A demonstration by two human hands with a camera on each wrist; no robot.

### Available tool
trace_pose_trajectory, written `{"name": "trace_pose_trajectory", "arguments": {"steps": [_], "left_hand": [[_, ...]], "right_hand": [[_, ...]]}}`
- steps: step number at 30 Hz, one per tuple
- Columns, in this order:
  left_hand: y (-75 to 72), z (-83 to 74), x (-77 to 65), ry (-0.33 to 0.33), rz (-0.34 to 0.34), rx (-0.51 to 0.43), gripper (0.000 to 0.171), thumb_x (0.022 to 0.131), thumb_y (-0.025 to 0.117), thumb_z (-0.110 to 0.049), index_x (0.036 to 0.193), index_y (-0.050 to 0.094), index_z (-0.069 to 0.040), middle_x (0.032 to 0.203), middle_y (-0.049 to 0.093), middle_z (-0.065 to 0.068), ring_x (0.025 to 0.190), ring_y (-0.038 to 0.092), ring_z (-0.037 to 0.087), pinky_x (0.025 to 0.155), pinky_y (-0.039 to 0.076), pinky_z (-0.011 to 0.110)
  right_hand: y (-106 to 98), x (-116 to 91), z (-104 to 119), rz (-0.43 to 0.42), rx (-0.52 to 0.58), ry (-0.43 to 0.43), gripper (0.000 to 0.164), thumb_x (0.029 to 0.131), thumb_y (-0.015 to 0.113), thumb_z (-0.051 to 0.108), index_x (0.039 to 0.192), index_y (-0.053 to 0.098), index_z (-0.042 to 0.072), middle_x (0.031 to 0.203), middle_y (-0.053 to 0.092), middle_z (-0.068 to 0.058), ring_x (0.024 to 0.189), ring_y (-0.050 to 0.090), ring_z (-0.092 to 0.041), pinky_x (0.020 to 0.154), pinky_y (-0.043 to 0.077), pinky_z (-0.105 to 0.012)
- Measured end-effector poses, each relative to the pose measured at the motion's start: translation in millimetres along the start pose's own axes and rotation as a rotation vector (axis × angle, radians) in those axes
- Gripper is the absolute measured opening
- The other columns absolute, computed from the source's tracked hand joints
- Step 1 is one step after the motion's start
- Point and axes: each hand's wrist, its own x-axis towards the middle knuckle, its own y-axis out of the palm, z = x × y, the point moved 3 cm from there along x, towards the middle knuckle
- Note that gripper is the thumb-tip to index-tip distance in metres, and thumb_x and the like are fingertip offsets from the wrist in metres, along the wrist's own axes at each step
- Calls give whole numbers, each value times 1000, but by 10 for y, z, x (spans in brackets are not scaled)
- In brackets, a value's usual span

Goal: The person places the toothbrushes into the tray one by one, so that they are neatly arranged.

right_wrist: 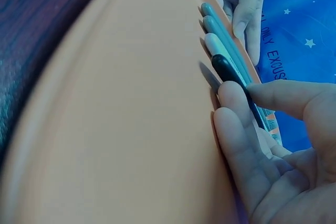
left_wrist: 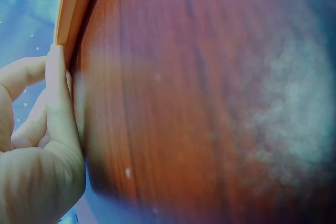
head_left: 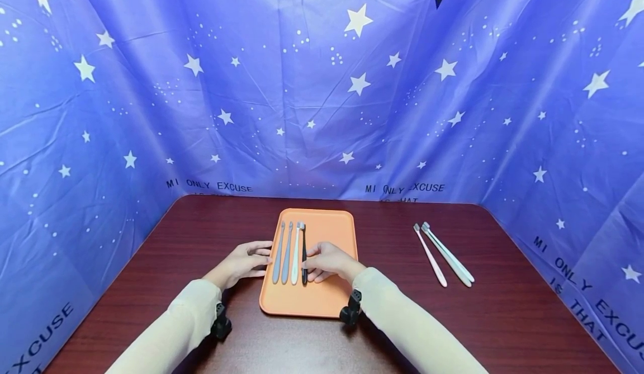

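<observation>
My right hand (head_left: 327,261) pinches the handle of a black toothbrush (head_left: 304,262) between thumb and fingers, low over the orange tray (head_left: 334,228). Left of it, side by side with heads toward the far end, lie a whitish toothbrush (head_left: 296,259) and two grey-blue toothbrushes, one in the middle (head_left: 287,259) and one outermost (head_left: 277,259). In the right wrist view the black handle (right_wrist: 227,68) shows beside the whitish one, fingertips right at it. My left hand (head_left: 245,260) has its fingers extended at the tray's left rim, the thumb against the tray edge (left_wrist: 71,17) in the left wrist view.
On the table (head_left: 397,318) to the right of the tray lie a pink toothbrush (head_left: 431,256) and two pale mint toothbrushes (head_left: 449,255) close together, partly overlapping. A blue star-patterned curtain (head_left: 302,83) encloses the table's back and sides.
</observation>
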Motion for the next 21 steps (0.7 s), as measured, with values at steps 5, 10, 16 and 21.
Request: {"name": "trace_pose_trajectory", "arguments": {"steps": [5, 10, 16, 21], "left_hand": [[-3, 11, 8, 0, 3, -5, 57, 94, 68, -3, 146, 47, 0, 126, 59, 20, 101, 67, 25, 87, 59, 42], [0, 12, 9, 7, 5, -7, 56, 94, 67, -2, 146, 47, 1, 125, 59, 19, 101, 67, 24, 86, 59, 42], [2, 7, 6, 2, -1, -5, 56, 94, 67, -2, 146, 47, 1, 127, 59, 20, 101, 67, 24, 86, 59, 42], [3, 7, 4, 3, -9, -2, 55, 94, 67, -1, 145, 48, 0, 125, 60, 19, 101, 67, 25, 86, 59, 43]], "right_hand": [[1, -7, 3, -4, -8, -6, 44, 92, 70, 8, 125, 47, -8, 86, 68, -15, 61, 67, -15, 59, 61, -30], [3, -4, 1, -8, 10, -7, 41, 92, 70, 6, 123, 47, -8, 85, 66, -15, 59, 66, -15, 57, 60, -29], [4, 8, -12, -6, 20, -10, 41, 92, 68, 4, 124, 46, -9, 83, 66, -16, 59, 66, -15, 57, 60, -28], [6, 20, -23, -11, 20, -9, 41, 91, 69, 4, 124, 46, -8, 82, 67, -15, 58, 66, -15, 55, 60, -27]]}}
